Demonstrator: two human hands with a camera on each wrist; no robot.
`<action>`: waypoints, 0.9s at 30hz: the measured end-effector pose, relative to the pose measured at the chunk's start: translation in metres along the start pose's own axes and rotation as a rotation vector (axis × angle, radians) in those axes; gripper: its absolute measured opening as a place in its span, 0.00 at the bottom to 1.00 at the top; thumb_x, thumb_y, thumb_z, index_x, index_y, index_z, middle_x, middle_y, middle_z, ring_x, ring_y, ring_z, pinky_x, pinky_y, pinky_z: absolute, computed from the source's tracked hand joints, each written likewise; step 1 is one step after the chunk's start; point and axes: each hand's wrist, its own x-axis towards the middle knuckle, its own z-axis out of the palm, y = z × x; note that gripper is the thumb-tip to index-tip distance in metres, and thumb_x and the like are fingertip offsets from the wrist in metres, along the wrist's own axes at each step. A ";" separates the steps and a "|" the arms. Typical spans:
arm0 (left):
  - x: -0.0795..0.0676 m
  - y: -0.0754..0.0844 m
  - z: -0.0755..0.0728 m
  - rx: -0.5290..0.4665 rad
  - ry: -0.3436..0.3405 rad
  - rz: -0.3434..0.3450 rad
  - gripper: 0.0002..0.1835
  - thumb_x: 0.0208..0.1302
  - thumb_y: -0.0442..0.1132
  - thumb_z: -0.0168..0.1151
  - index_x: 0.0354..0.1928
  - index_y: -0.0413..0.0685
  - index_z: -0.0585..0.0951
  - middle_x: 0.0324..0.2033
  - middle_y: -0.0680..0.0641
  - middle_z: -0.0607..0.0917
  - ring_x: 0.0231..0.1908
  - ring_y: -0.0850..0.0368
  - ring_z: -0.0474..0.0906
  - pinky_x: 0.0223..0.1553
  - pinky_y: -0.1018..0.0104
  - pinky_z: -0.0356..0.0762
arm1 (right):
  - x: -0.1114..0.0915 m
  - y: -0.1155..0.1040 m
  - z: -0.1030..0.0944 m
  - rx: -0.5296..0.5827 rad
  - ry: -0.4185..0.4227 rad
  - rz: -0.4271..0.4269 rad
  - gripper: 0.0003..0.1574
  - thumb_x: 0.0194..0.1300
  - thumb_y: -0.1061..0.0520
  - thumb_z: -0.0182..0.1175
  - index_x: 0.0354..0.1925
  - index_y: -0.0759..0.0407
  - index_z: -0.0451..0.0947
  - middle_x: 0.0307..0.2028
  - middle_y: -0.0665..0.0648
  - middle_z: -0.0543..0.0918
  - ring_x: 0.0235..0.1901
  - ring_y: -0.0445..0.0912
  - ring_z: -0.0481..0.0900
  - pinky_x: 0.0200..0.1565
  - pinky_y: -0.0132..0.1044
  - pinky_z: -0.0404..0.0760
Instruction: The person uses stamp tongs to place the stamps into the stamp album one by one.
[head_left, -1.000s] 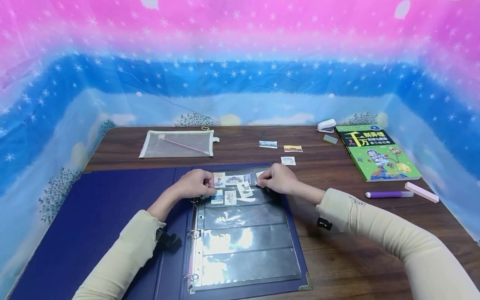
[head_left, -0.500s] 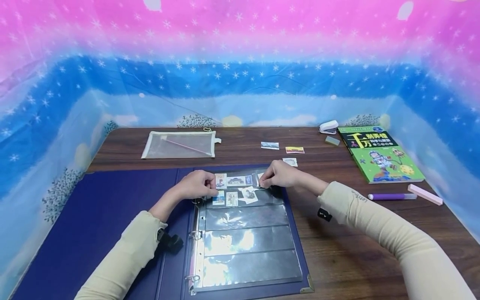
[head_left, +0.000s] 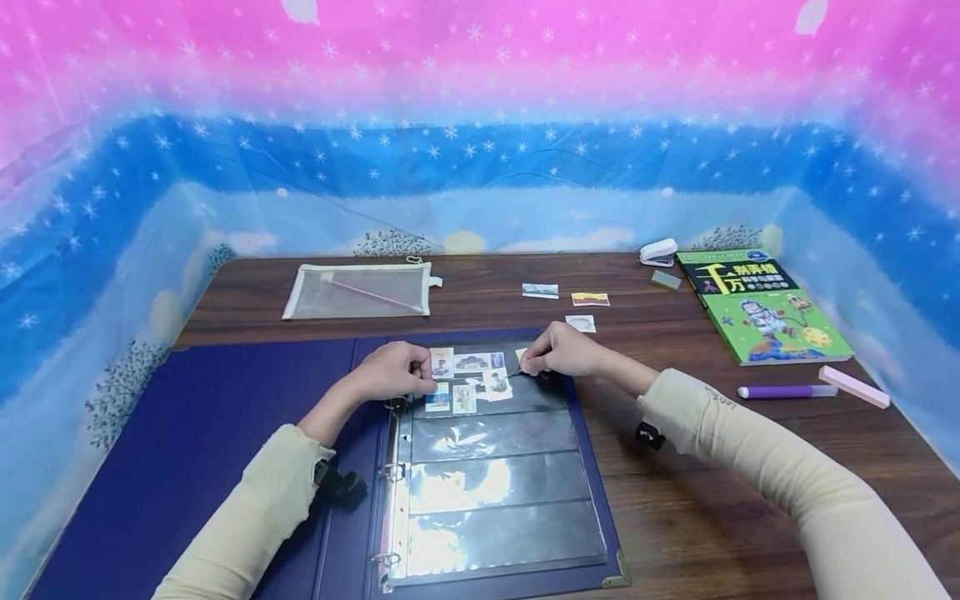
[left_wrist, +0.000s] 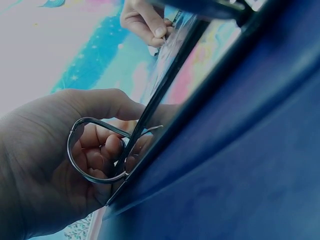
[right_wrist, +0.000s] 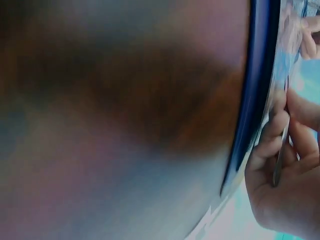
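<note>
An open stamp album (head_left: 247,400) lies on the desk, its ringed black page (head_left: 491,433) fitted with clear pockets. Several stamps (head_left: 465,398) show at the top row. My left hand (head_left: 390,369) pinches the clear film at the page's upper left; its curled fingers lie behind a metal ring (left_wrist: 75,150) in the left wrist view. My right hand (head_left: 562,350) grips slim metal tweezers (right_wrist: 281,155) at the page's upper right. Their tip points left toward a tilted stamp (head_left: 497,383). Another stamp (head_left: 520,356) is partly hidden behind the right fingers.
Loose stamps (head_left: 590,299) lie beyond the album. A mesh zip pouch (head_left: 375,292) is at the back left. Rightward are a stapler (head_left: 657,252), an eraser (head_left: 666,280), a green book (head_left: 772,321), a purple marker (head_left: 783,392) and a pink bar (head_left: 855,386).
The tilted stamp near the tweezers has shifted slightly and turned more upright. Both hands stay almost in place, with the right fingers moving only a little.
</note>
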 end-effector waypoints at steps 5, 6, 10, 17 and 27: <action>-0.001 -0.001 -0.001 0.003 0.008 -0.002 0.06 0.53 0.40 0.64 0.23 0.51 0.77 0.14 0.57 0.70 0.16 0.62 0.62 0.27 0.69 0.64 | -0.004 -0.004 0.004 -0.012 0.053 0.011 0.09 0.58 0.57 0.63 0.36 0.59 0.86 0.31 0.58 0.88 0.25 0.37 0.79 0.33 0.29 0.76; -0.001 -0.001 -0.001 0.002 0.008 -0.002 0.06 0.53 0.40 0.64 0.23 0.51 0.77 0.14 0.57 0.70 0.16 0.62 0.62 0.27 0.69 0.63 | -0.004 -0.005 0.005 -0.020 0.055 0.010 0.09 0.58 0.57 0.63 0.35 0.59 0.86 0.31 0.58 0.88 0.25 0.37 0.79 0.33 0.29 0.76; -0.001 -0.001 0.000 -0.004 0.007 -0.001 0.06 0.53 0.41 0.64 0.23 0.51 0.77 0.13 0.57 0.69 0.16 0.62 0.62 0.26 0.69 0.63 | -0.006 -0.009 0.003 -0.050 0.041 0.015 0.09 0.58 0.57 0.63 0.36 0.58 0.86 0.33 0.57 0.88 0.27 0.37 0.81 0.35 0.29 0.76; 0.001 0.000 0.000 0.005 0.009 -0.006 0.07 0.53 0.41 0.64 0.22 0.51 0.76 0.14 0.57 0.70 0.16 0.62 0.62 0.27 0.69 0.64 | -0.006 -0.014 -0.002 -0.161 0.011 0.018 0.08 0.57 0.56 0.63 0.35 0.54 0.87 0.38 0.54 0.88 0.40 0.42 0.83 0.43 0.33 0.78; 0.001 0.001 0.000 0.011 0.006 -0.004 0.07 0.53 0.41 0.64 0.22 0.51 0.76 0.14 0.57 0.70 0.16 0.62 0.63 0.28 0.69 0.64 | -0.002 -0.012 -0.008 -0.212 -0.069 -0.106 0.08 0.58 0.56 0.63 0.36 0.55 0.87 0.36 0.54 0.88 0.42 0.45 0.85 0.43 0.35 0.80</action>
